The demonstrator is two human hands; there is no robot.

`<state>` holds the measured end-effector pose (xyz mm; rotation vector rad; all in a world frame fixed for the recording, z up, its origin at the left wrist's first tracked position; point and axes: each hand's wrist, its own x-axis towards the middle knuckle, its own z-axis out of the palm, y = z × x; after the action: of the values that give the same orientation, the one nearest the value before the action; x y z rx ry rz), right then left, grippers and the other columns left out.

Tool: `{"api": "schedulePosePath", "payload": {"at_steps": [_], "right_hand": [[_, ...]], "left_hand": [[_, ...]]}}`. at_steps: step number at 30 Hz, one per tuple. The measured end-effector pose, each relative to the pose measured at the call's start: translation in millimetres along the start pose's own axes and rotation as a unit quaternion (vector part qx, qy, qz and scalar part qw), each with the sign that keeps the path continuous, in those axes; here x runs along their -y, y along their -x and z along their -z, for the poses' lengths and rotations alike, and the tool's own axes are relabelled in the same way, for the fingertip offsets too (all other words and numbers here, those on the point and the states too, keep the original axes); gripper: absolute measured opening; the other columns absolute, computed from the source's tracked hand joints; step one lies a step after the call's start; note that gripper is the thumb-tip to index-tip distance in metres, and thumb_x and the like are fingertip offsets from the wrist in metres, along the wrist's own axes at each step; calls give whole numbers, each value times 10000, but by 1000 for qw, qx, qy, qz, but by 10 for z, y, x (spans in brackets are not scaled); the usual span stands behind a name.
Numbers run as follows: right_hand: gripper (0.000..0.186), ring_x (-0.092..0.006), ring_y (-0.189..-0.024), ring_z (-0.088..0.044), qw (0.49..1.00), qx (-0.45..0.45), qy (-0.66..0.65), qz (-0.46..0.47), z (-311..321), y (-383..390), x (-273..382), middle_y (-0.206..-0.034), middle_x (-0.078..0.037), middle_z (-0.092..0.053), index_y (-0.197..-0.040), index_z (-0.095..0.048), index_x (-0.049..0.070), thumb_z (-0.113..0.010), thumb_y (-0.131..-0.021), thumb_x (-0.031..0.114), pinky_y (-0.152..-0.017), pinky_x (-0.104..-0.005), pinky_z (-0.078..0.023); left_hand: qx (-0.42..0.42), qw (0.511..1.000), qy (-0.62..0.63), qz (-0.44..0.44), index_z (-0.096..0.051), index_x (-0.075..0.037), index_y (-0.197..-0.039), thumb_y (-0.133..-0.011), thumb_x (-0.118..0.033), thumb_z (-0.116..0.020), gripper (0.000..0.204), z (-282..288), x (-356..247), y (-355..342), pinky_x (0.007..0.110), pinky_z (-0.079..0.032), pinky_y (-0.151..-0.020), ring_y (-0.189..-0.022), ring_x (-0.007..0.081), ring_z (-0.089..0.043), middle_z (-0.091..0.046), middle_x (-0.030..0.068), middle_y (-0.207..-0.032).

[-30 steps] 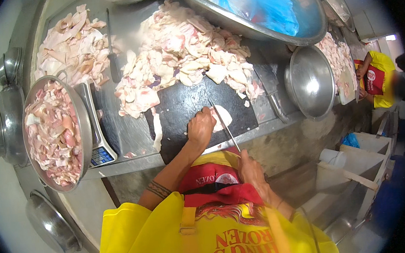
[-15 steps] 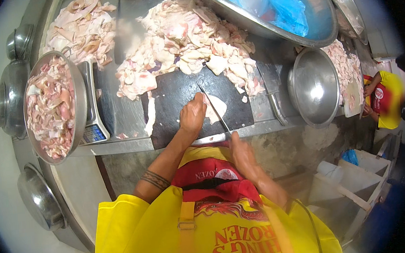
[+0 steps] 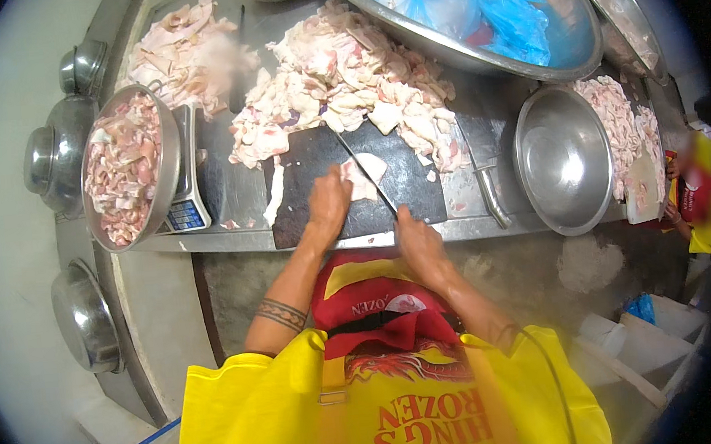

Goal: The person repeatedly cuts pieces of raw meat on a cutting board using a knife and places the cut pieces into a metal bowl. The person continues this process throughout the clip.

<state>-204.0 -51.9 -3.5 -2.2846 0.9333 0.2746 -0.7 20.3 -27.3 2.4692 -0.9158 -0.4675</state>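
Note:
On a black cutting board (image 3: pixel 303 155) lies a pale, fatty piece of meat (image 3: pixel 367 170). My left hand (image 3: pixel 331 199) is closed at its left edge, fingertips pressed down on it. In my right hand (image 3: pixel 417 235) is the handle of a long knife (image 3: pixel 376 184), its blade slanting up and left across the meat. Beyond the board rises a big heap of similar pale pieces (image 3: pixel 342 62). A loose strip of meat (image 3: pixel 275 191) rests on the board's left edge.
A second knife (image 3: pixel 483 181) lies right of the board, beside a steel bowl (image 3: pixel 564 161). At left, a pan of cut meat (image 3: pixel 127 170) sits on a scale (image 3: pixel 188 211). A large basin (image 3: pixel 565 51) holding blue plastic is at the far right. A co-worker (image 3: pixel 695 188) stands at right.
The whole view has shifted, so the table things appear farther right. The knife blade has moved slightly left over the meat piece, and both hands keep their grip.

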Motion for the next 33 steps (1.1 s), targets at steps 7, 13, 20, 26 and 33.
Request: {"api": "schedulePosePath", "payload": {"at_steps": [7,13,20,26,33], "right_hand": [[204,-544,-821,-663,999,42,-5,-11,319,844,-501,-822,-318,-679,-1107,-470,34,-466,-1050,230,-739,-650,-507],[228,-560,-835,-651,997,45,-56,-14,456,685,-375,-826,-331,-672,-1115,-472,33,-475,-1045,250,-746,-657,-501],[193,-535,-808,-666,996,-2,-15,90,116,-266,114,-826,-322,-682,-1118,-494,31,-463,-1032,200,-745,-639,-501],[173,-502,-863,-693,993,15,33,115,197,-225,73,-865,-306,-697,-1136,-488,20,-451,-972,65,-775,-604,-527],[280,-572,-891,-643,997,52,-61,19,446,369,-493,-884,-365,-670,-1203,-504,14,-485,-1034,235,-794,-632,-498]], "left_hand": [[-133,985,-114,-13,-604,-16,-955,-844,-168,-673,201,224,319,-342,575,-531,-785,-950,498,-653,-669,334,-951],[-1,995,-90,-48,-628,56,-1026,-866,-190,-603,294,219,433,-355,570,-528,-854,-920,512,-654,-659,348,-974],[-8,998,-56,25,-631,108,-971,-864,-197,-602,325,99,284,-17,586,-539,-849,-906,538,-678,-669,386,-892],[-56,994,-54,71,-655,96,-922,-884,-173,-586,281,86,339,-40,577,-554,-829,-890,521,-692,-684,367,-891],[14,996,55,75,-671,70,-913,-961,-205,-555,303,344,296,-139,453,-566,-632,-704,348,-720,-709,246,-786]]}}
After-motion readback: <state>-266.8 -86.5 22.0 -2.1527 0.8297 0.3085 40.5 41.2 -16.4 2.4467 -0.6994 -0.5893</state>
